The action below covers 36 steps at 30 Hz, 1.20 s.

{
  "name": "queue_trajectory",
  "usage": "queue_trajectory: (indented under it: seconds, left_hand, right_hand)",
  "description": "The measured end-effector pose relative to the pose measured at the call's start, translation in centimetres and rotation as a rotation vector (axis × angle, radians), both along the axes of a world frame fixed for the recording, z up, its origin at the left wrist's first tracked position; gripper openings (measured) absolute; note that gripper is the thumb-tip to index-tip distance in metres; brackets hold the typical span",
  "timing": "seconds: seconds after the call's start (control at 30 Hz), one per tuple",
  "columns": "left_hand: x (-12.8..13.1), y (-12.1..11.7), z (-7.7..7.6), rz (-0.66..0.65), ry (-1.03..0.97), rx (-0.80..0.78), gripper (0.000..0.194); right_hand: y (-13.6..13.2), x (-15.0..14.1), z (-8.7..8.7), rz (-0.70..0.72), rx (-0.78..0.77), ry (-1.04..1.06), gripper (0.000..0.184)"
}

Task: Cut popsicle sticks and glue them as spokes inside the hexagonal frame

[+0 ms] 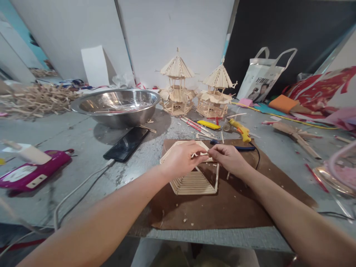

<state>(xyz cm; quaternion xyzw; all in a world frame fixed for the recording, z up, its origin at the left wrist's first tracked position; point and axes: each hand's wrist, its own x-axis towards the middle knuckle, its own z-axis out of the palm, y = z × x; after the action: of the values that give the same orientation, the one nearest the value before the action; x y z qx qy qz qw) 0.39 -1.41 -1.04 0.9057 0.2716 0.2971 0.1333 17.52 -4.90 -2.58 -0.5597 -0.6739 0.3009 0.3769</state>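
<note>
In the head view, the hexagonal stick frame (194, 188) lies flat beneath the left hand (180, 158), reaching from beyond it to its near side; the right hand (229, 159) is by the frame's right side. The frame shows no clear long axis, but its near sticks run left to right. The left hand is the nearer, right above it. Both hands have bent fingers, with the fingertips meeting just over the frame; whether either grips a small piece, I cannot tell.

The frame rests on a brown mat (222, 213) spread over the grey tabletop (83, 148). A yellow glue gun (242, 131) lies at the mat's far edge. Farther back, a steel bowl (122, 119) and two stick pavilions (178, 95) stand before a pale wall (178, 29).
</note>
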Motion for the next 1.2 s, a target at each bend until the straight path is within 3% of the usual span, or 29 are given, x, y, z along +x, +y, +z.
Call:
queue_trajectory:
  seconds: [0.77, 1.03, 1.2]
  left_hand:
    - [0.16, -0.23, -0.06, -0.049, -0.042, 0.04, 0.018]
    - [0.04, -0.04, -0.03, -0.039, -0.061, -0.024, 0.017]
    - [-0.06, 0.34, 0.14, 0.009, -0.095, -0.151, 0.02]
  right_hand:
    - [0.0, -0.46, -0.72, 0.114, -0.024, 0.023, 0.037]
    - [-0.24, -0.67, -0.57, 0.154, -0.06, 0.073, 0.034]
    - [-0.26, -0.53, -0.29, 0.168, -0.122, 0.103, 0.034]
